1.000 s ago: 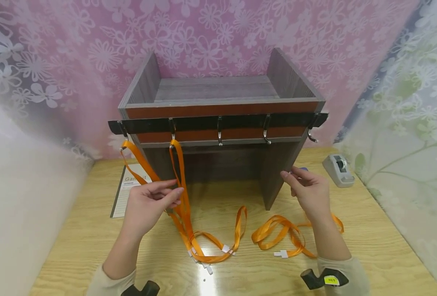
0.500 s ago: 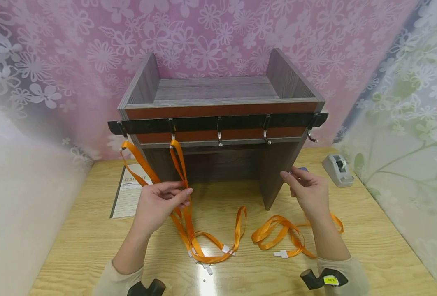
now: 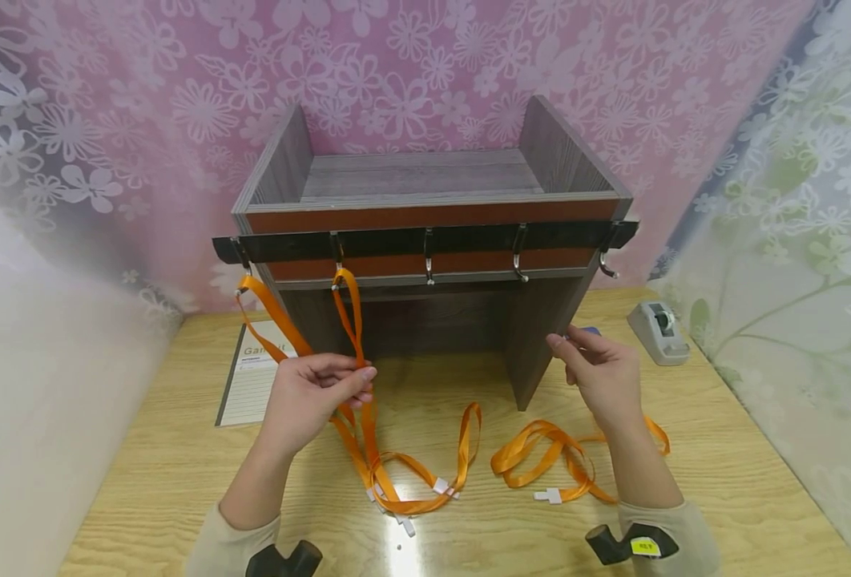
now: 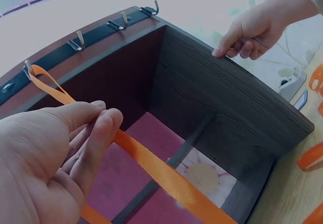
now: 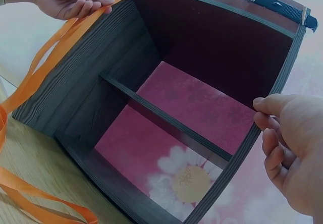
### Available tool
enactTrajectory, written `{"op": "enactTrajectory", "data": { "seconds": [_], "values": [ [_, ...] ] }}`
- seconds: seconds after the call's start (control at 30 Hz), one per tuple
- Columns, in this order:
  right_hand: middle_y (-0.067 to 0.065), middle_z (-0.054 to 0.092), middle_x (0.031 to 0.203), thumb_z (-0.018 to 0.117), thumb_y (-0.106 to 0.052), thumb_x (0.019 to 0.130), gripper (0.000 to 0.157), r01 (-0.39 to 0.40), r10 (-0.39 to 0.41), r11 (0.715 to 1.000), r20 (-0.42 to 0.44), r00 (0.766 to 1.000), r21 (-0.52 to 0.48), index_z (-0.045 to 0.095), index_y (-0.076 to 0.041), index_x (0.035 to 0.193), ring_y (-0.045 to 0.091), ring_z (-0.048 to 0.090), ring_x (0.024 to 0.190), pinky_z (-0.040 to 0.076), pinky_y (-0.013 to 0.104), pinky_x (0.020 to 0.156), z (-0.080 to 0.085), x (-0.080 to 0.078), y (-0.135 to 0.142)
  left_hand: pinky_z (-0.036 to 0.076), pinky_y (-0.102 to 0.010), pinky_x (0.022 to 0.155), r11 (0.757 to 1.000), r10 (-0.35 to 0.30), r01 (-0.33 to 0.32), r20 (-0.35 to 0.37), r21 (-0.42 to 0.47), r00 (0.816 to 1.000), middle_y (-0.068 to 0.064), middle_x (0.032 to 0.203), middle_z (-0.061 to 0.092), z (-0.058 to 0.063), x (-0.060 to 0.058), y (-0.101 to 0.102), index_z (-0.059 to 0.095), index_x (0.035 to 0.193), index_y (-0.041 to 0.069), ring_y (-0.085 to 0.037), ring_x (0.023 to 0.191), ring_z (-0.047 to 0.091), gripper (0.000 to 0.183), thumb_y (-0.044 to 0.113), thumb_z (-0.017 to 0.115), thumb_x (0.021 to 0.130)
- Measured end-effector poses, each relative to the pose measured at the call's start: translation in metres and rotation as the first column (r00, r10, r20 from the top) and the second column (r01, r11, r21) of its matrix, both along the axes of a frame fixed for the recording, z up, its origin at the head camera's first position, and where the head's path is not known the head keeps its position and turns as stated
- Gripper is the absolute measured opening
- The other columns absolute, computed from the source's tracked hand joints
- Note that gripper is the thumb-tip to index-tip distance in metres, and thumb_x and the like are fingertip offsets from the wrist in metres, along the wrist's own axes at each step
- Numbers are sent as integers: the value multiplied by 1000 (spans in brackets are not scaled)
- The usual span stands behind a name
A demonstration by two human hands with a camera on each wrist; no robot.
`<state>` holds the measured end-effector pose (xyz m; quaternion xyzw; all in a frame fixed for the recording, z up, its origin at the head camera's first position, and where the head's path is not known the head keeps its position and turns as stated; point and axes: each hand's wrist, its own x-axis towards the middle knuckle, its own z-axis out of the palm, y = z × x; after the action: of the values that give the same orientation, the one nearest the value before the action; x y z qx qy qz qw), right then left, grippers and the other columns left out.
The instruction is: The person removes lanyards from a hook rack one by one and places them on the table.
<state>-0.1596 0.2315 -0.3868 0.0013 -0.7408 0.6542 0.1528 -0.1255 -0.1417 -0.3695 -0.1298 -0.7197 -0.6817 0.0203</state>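
Note:
My left hand pinches an orange lanyard between thumb and fingertips, a little below its loop. That loop hangs on the second hook from the left of a black hook strip. A second orange lanyard hangs from the leftmost hook, passing behind my left hand in the head view. The strip runs along the front of a grey wooden shelf. My right hand holds the front edge of the shelf's right side panel with thumb and curled fingers.
More orange lanyards with white plastic ends lie on the wooden table. A notebook lies at the left, partly behind my hand. A grey tape dispenser stands at the right. Flowered cloth hangs behind the shelf.
My left hand has moved slightly right, and its fingers have closed on the lanyard from the second hook. The right hand stays in place at the side panel.

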Motion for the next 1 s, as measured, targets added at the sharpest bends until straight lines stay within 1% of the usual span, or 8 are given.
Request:
{"op": "enactTrajectory", "data": {
  "seconds": [0.13,0.3,0.43,0.5,0.67,0.77,0.87,1.0],
  "values": [
    [-10,73,74,77,-14,88,28,9,-9,1000,7,1000,4,74,4,110,8,50,50,45,16,44,0,0,0,65,-44,62,999,-24,25,-11,32,1000,0,80,77,6,2,-1,71,98,-13,-20,68,75,20,5,75,89],
    [-10,72,73,78,-15,88,28,12,-12,1000,13,1000,16,75,2,110,8,51,49,44,17,44,2,0,0,65,-38,60,997,-49,51,-26,66,998,1,81,78,21,10,-1,70,96,-16,-20,67,75,20,2,75,88],
    [-10,72,72,78,-16,88,29,7,-8,999,11,1000,33,75,3,110,8,50,49,44,18,44,2,0,0,65,-37,57,988,-81,91,-88,125,993,-1,80,78,36,18,-2,74,92,-8,-19,65,75,7,-3,74,87],
    [-10,72,72,78,-17,88,30,4,-4,999,12,1000,42,74,3,111,8,50,50,44,18,44,2,0,0,64,-36,56,979,-102,124,-139,161,985,-2,80,78,43,23,-3,77,90,-1,-18,64,75,9,-7,72,86],
    [-11,72,72,78,-17,89,32,-5,4,999,21,1000,47,74,3,113,8,51,50,44,19,44,1,1,0,63,-33,52,957,-135,199,-285,210,949,0,85,78,60,36,-10,78,92,13,-15,64,75,26,-12,71,85],
    [-11,72,72,78,-17,88,34,-4,3,999,29,1000,43,73,4,114,8,51,50,44,20,45,1,1,0,63,-30,51,942,-137,239,-384,234,913,-2,90,79,70,42,-13,77,95,8,-16,65,75,25,-13,70,84],
    [-11,72,71,78,-18,88,35,1,-3,999,35,999,50,73,3,115,8,51,51,46,20,46,2,1,1,62,-28,51,919,-129,282,-467,274,875,-9,91,78,77,44,-17,76,97,-3,-17,65,75,21,-18,69,83],
    [-12,72,72,78,-19,88,37,4,-6,998,37,999,63,72,4,117,7,52,51,46,19,46,3,1,2,62,-26,51,903,-103,292,-502,314,859,-13,84,77,83,49,-23,73,93,-13,-19,63,74,18,-23,67,80]
  ]
}}
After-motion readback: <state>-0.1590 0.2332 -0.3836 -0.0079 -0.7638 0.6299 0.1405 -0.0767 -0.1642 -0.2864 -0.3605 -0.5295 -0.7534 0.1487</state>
